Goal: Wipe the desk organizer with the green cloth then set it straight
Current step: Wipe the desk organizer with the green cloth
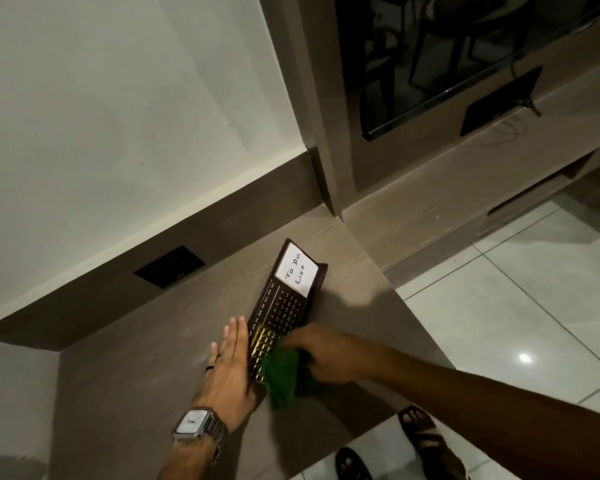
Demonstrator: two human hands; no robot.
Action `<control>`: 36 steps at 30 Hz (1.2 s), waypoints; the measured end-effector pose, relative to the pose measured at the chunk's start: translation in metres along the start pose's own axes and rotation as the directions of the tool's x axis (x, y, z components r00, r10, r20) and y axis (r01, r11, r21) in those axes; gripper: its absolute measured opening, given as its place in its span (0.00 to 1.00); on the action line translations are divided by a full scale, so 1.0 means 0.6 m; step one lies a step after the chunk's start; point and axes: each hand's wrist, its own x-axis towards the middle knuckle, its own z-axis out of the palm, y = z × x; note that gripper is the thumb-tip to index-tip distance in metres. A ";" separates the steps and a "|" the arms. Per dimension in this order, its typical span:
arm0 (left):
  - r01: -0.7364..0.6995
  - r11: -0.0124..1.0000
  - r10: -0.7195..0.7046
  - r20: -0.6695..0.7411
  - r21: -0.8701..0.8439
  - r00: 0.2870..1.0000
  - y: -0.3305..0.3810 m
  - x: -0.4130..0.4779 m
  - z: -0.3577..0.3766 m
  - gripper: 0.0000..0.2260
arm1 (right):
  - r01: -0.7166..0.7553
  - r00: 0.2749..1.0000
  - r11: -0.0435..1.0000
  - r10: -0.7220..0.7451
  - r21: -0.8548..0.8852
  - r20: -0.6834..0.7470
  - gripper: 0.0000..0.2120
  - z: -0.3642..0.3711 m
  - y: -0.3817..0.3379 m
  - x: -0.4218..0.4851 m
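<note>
Dark rectangular organizer (284, 306) lies flat on matte brown desk (136, 375). Left hand (231, 362), fingers straight, braces its 9 o'clock edge. Right hand (326, 355), blurred, grips fuzzy green cloth (281, 374) at 6 o'clock end.

white note card (297, 271) in the far end of the dark brown desk organizer (284, 299) reads "to do list", handwritten in black. below it, the organizer's calendar panel (282, 308) shows month abbrevs jun, jul, aug, sep, oct, nov, dec along one edge & date nos. 1–31 approx in rows; some too small to read.
</note>
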 end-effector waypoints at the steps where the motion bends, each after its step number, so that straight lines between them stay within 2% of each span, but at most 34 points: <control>1: 0.006 1.000 -0.006 -0.006 0.015 1.000 -0.001 0.001 -0.002 0.52 | -0.050 0.995 0.986 0.063 0.156 -0.076 0.22 -0.022 0.006 0.001; 3: 0.011 0.999 -0.010 -0.031 0.032 0.999 -0.001 0.004 -0.007 0.51 | -0.115 0.945 0.889 0.236 0.443 -0.229 0.17 -0.062 0.023 -0.001; 4: 0.008 0.999 -0.006 -0.044 0.037 0.999 0.000 0.007 -0.009 0.50 | -0.118 0.894 0.806 0.340 0.579 -0.292 0.13 -0.077 0.034 -0.002; 6: -0.006 0.999 0.008 -0.051 0.040 0.999 0.003 0.015 -0.012 0.49 | -0.070 0.728 0.702 0.522 0.709 -0.445 0.07 -0.089 0.061 0.002; 7: -0.020 0.999 0.021 -0.041 0.035 0.999 0.005 0.019 -0.012 0.50 | -0.063 0.619 0.710 0.579 0.701 -0.530 0.07 -0.089 0.074 0.006; 9: -0.046 0.999 0.046 -0.002 0.005 0.999 0.007 0.025 -0.010 0.52 | -0.135 0.413 0.781 0.604 0.610 -0.682 0.09 -0.077 0.090 0.013; 10: -0.053 0.998 0.053 0.012 -0.015 0.999 0.007 0.026 -0.009 0.54 | -0.202 0.333 0.806 0.591 0.557 -0.734 0.12 -0.069 0.090 0.016; 11: -0.058 0.998 0.058 0.016 -0.030 0.998 0.007 0.027 -0.008 0.55 | -0.269 0.307 0.814 0.580 0.516 -0.755 0.14 -0.057 0.087 0.018; 12: -0.060 0.998 0.060 0.017 -0.036 0.998 0.006 0.028 -0.006 0.55 | -0.342 0.351 0.818 0.568 0.463 -0.744 0.17 -0.039 0.081 0.018; 13: -0.057 0.998 0.057 0.015 -0.035 0.998 0.006 0.029 -0.005 0.56 | -0.407 0.451 0.829 0.547 0.383 -0.705 0.20 -0.011 0.073 0.018; 14: -0.052 0.998 0.052 0.007 -0.031 0.999 0.005 0.029 -0.003 0.56 | -0.433 0.589 0.862 0.492 0.263 -0.641 0.21 0.021 0.060 0.016; 15: -0.048 0.998 0.048 -0.001 -0.028 0.999 0.005 0.031 -0.001 0.57 | -0.378 0.729 0.919 0.372 0.116 -0.575 0.21 0.055 0.047 0.011; 16: -0.046 0.999 0.046 -0.004 -0.029 0.999 0.005 0.031 0.001 0.57 | -0.250 0.839 0.968 0.195 -0.040 -0.507 0.20 0.082 0.032 0.005; 17: -0.046 0.998 0.046 -0.006 -0.036 0.999 0.004 0.031 0.001 0.57 | -0.108 0.904 0.976 0.017 -0.191 -0.427 0.20 0.099 0.025 -0.003; 18: -0.048 0.998 0.047 -0.006 -0.045 0.999 0.004 0.031 0.002 0.57 | -0.011 0.926 0.956 -0.101 -0.293 -0.365 0.21 0.101 0.029 -0.008; 19: -0.047 0.998 0.047 -0.007 -0.049 0.999 0.003 0.031 0.002 0.57 | 0.011 0.918 0.950 -0.134 -0.313 -0.374 0.22 0.087 0.038 -0.007; 20: -0.046 0.998 0.046 -0.007 -0.047 0.999 0.002 0.031 0.002 0.58 | -0.049 0.899 0.957 -0.082 -0.285 -0.430 0.22 0.064 0.051 0.001; 23: -0.039 0.998 0.039 0.002 -0.039 0.999 0.001 0.031 0.003 0.57 | -0.314 0.719 0.936 0.123 -0.161 -0.684 0.20 -0.032 0.100 0.034; 24: -0.040 0.998 0.040 0.007 -0.047 0.999 0.001 0.032 0.002 0.57 | -0.350 0.677 0.921 0.123 -0.171 -0.726 0.18 -0.057 0.113 0.043; 25: -0.042 0.998 0.043 0.009 -0.055 0.999 0.000 0.033 0.002 0.57 | -0.360 0.666 0.912 0.103 -0.198 -0.739 0.17 -0.070 0.119 0.049; 26: -0.044 0.997 0.044 0.009 -0.062 0.999 0.000 0.033 0.002 0.57 | -0.353 0.685 0.907 0.082 -0.231 -0.724 0.17 -0.070 0.118 0.052; 28: -0.047 0.997 0.048 0.002 -0.067 0.999 -0.002 0.034 0.003 0.57 | -0.266 0.777 0.909 0.006 -0.321 -0.629 0.17 -0.027 0.102 0.046; 30: -0.056 0.997 0.055 -0.013 -0.060 0.998 -0.003 0.034 0.005 0.58 | -0.065 0.871 0.907 -0.152 -0.417 -0.467 0.16 0.046 0.080 0.029; 32: -0.066 0.996 0.065 -0.023 -0.054 0.998 -0.004 0.034 0.007 0.58 | 0.105 0.903 0.870 -0.287 -0.481 -0.321 0.15 0.085 0.067 0.014; 33: -0.069 0.996 0.068 -0.025 -0.053 0.997 -0.005 0.034 0.008 0.58 | 0.125 0.903 0.866 -0.301 -0.484 -0.306 0.16 0.078 0.068 0.014; 34: -0.072 0.996 0.071 -0.026 -0.053 0.997 -0.007 0.034 0.009 0.58 | 0.089 0.898 0.874 -0.278 -0.477 -0.341 0.16 0.058 0.073 0.021; 36: -0.076 0.995 0.074 -0.023 -0.063 0.997 -0.009 0.035 0.011 0.59 | -0.148 0.854 0.902 -0.091 -0.406 -0.513 0.15 -0.001 0.092 0.039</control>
